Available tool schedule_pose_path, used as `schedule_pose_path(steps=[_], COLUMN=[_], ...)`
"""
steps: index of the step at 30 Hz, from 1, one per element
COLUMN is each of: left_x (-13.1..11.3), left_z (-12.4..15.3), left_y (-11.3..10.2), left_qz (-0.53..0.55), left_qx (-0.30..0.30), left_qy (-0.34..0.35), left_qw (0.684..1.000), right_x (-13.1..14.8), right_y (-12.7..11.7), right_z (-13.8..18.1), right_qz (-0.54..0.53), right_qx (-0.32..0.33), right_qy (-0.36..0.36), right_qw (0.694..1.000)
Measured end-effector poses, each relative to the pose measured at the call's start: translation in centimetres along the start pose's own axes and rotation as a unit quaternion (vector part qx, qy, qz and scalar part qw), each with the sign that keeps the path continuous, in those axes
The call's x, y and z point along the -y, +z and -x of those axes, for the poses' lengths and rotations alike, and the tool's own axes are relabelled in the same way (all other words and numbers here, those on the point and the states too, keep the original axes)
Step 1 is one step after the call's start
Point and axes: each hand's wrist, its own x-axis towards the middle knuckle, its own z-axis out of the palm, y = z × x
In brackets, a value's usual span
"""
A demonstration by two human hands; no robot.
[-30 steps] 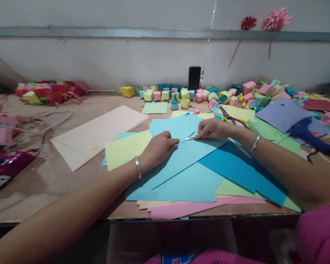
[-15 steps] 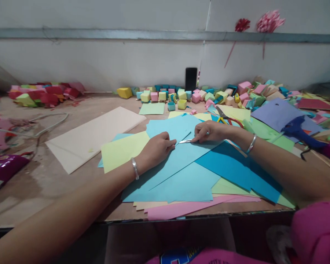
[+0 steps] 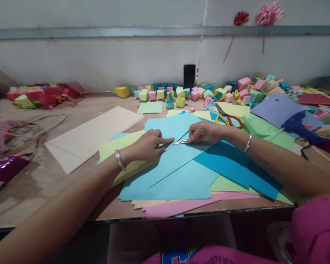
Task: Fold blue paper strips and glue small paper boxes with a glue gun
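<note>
Blue paper point(image 3: 178, 156), flat and smooth, lies on other sheets point(image 3: 228, 165) on the table point(image 3: 38, 168). The right hand point(image 3: 205, 131) pinches a thin, shiny blade point(image 3: 180, 142); the left hand point(image 3: 145, 145) has its pointer and thumb spread.

Light-blue sheet point(image 3: 178, 156): smooth, matt paper. Blade point(image 3: 180, 142): shiny metal. Bracelet point(image 3: 120, 160): polished metal. Scissors point(image 3: 225, 116): metal, glossy plastic. Small boxes point(image 3: 180, 102): matt paper. Rail point(image 3: 126, 32): dull metal. Tabletop point(image 3: 44, 172): matt, wood-like.
</note>
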Motion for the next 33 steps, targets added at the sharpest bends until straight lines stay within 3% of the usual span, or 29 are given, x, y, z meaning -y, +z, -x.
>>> schedule_pose_path(steps=[13,18,20,22,24,26,28,30,31,33], left_x=[-0.1,0.5,0.5,0.2,-0.3,-0.9,-1.3,-1.4,-1.4,-1.4], left_z=[-0.2,-0.1,0.0,0.2,0.4,0.6,0.7,0.7,0.6,0.6], left_y=[-0.4,-0.1,0.2,0.4,0.5,0.5,0.4,0.3,0.3,0.2], left_qz=[0.035,0.048,0.042,0.028,0.010,-0.005,-0.017,-0.027,-0.032,-0.040], left_qx=[0.016,0.009,0.000,-0.022,-0.052,-0.071,-0.074,-0.072,-0.071,-0.069], left_qy=[-0.001,0.001,-0.003,-0.010,-0.009,0.005,0.020,0.031,0.034,0.041], left_qw=[0.999,0.999,0.999,0.999,0.999,0.997,0.997,0.997,0.996,0.996], right_x=[2.0,2.9,2.0,0.3,-1.5,-3.0,-3.7,-3.5,-3.1,-1.9], right_y=[1.3,1.0,0.0,-1.4,-2.5,-3.0,-2.5,-1.3,-0.7,0.6], right_z=[-1.6,-1.7,-1.1,0.0,1.2,1.9,1.9,1.1,0.6,-0.7], right_qz=[-0.008,-0.094,-0.150,-0.176,-0.140,-0.077,0.004,0.106,0.136,0.129], right_qx=[0.010,0.026,-0.018,-0.134,-0.263,-0.278,-0.232,-0.252,-0.263,-0.224], right_qy=[-0.043,-0.088,-0.081,-0.018,0.107,0.234,0.293,0.257,0.205,0.098], right_qw=[0.999,0.991,0.985,0.975,0.948,0.929,0.927,0.927,0.933,0.961])
